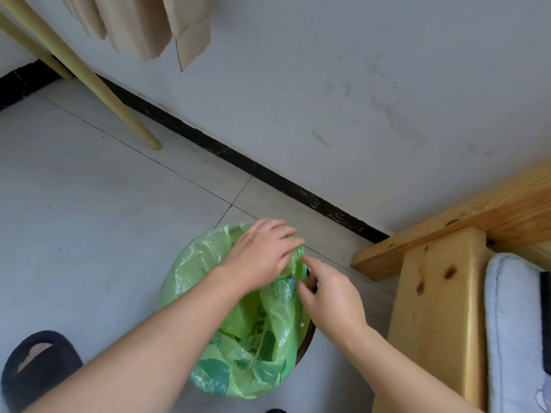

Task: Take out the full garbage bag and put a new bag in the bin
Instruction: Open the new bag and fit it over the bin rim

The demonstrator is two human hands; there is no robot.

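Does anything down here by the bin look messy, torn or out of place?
Nothing spilled or torn. The green bag is just half fitted: it sits bunched and crumpled in the bin, with the dark rim bare on the right side, where the left hand and right hand work the plastic. The wall carries a few scuff marks.

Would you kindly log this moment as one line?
left hand: pressing green bag | right hand: pinching bag edge | bin: lined
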